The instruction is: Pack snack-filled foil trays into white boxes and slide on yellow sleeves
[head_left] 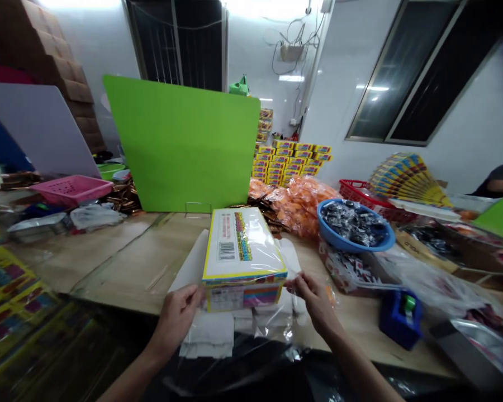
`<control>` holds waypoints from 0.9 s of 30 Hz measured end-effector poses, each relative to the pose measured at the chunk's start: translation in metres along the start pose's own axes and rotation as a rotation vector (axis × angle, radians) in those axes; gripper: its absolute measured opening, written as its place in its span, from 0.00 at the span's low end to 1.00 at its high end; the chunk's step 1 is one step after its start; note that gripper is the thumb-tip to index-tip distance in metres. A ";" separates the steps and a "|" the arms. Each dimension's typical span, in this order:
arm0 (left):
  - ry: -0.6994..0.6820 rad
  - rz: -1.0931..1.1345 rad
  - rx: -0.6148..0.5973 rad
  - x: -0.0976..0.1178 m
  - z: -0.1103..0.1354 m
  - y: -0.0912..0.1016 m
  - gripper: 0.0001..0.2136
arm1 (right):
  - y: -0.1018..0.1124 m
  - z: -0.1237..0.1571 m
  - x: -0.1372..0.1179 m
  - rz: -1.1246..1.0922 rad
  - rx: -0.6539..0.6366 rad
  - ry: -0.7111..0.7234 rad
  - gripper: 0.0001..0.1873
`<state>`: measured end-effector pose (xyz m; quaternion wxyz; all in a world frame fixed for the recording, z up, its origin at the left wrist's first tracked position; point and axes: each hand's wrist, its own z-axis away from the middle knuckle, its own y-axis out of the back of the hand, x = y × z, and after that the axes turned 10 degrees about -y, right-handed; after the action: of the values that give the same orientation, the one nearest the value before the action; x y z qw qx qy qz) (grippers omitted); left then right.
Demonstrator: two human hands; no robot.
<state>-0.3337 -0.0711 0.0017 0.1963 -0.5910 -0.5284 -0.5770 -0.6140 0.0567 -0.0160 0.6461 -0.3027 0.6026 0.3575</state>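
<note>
My left hand (178, 318) grips the yellow-edged box (243, 259) at 9 o'clock while my right hand (314, 298) pinches the clear plastic film (274, 329) at 3 o'clock, holding it snug.

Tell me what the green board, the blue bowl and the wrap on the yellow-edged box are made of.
The green board looks like rigid plastic sheet: matte, evenly coloured, no grain. The blue bowl seems moulded plastic: glossy, with a smooth rounded rim. The wrap on the box looks like thin clear plastic film, shiny, with creases and glare.
</note>
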 end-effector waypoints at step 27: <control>0.427 0.409 0.125 -0.018 0.178 0.003 0.11 | 0.040 0.183 0.010 0.523 0.658 -0.009 0.18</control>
<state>-0.2429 0.0710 -0.0589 0.4513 -0.5371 -0.3795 -0.6032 -0.5443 0.2305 -0.0077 0.5986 0.0847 0.7383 0.2991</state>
